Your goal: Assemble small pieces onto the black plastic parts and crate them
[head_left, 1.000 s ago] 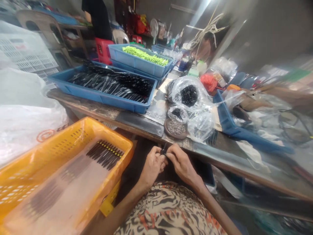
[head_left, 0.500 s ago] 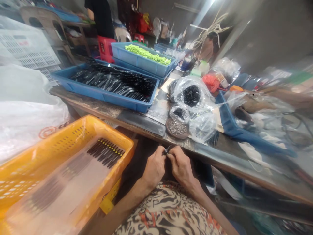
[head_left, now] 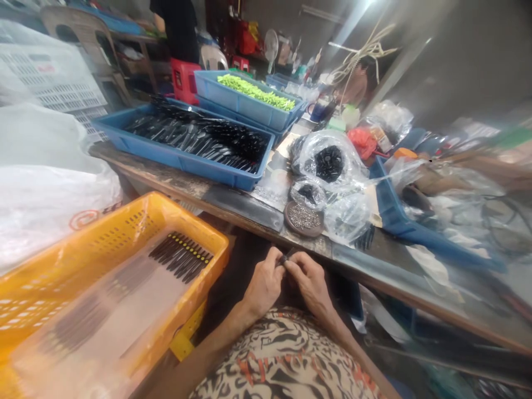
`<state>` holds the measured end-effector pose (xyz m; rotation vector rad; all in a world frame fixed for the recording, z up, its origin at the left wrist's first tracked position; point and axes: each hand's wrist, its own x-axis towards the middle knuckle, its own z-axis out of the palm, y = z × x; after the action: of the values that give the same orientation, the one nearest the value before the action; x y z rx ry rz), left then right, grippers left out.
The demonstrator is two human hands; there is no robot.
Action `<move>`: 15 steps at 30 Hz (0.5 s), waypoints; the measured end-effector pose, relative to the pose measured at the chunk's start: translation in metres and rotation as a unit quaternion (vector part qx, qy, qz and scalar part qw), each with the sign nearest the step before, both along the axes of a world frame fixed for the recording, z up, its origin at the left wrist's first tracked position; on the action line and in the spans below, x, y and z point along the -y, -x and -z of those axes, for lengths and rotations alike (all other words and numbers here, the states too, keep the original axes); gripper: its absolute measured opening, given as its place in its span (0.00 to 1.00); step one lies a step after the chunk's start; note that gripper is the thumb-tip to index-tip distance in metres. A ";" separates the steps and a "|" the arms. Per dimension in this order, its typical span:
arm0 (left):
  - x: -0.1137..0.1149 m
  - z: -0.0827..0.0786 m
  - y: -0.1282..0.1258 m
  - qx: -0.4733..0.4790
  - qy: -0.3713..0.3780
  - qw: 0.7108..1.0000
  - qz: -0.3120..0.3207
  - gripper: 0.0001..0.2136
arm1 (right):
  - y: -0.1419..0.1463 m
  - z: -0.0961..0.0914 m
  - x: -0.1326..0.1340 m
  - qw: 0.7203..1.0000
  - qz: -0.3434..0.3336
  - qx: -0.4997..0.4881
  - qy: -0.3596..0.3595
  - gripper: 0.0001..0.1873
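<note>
My left hand (head_left: 265,279) and my right hand (head_left: 306,277) meet just below the table's front edge, fingers pinched together. Between their fingertips is a small dark part (head_left: 283,259), mostly hidden, whose kind I cannot make out. Both hands are closed on it. Straight ahead of them on the table stands a round brown dish (head_left: 305,231) of small silvery metal pins or rivets. Behind the dish lie a small plastic bag (head_left: 308,194) and a larger clear bag (head_left: 328,162), both holding black pieces.
At left, a yellow crate (head_left: 208,238) holds rows of dark slim pieces with yellow dots under clear sheeting. Blue trays (head_left: 183,158) carry black pieces and green pieces (head_left: 255,92). Another blue tray (head_left: 394,205) stands right. A person (head_left: 177,27) is in the background.
The view has shifted slightly. My hands stay together below the table edge, and the fingers have changed position a little around the small dark part.
</note>
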<state>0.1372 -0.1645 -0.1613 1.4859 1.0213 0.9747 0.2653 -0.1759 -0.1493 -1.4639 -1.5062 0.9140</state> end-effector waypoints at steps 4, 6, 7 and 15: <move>0.001 -0.005 0.000 0.131 0.122 0.983 0.050 0.01 | -0.006 -0.001 -0.004 0.985 -0.012 -0.154 0.080 0.16; 0.002 -0.004 -0.001 0.177 0.178 0.966 0.068 0.02 | -0.009 -0.001 -0.005 0.989 -0.024 -0.132 0.064 0.17; 0.001 -0.003 -0.002 0.186 0.196 0.960 0.072 0.03 | -0.010 0.000 -0.006 0.993 -0.026 -0.101 0.053 0.15; 0.000 -0.004 -0.001 0.266 0.297 0.910 0.110 0.10 | -0.019 0.009 -0.008 0.968 -0.061 -0.225 0.096 0.11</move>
<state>0.1383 -0.1647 -0.1572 0.7445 0.6437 0.7492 0.2840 -0.1678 -0.1581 -1.1954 -1.2029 1.3946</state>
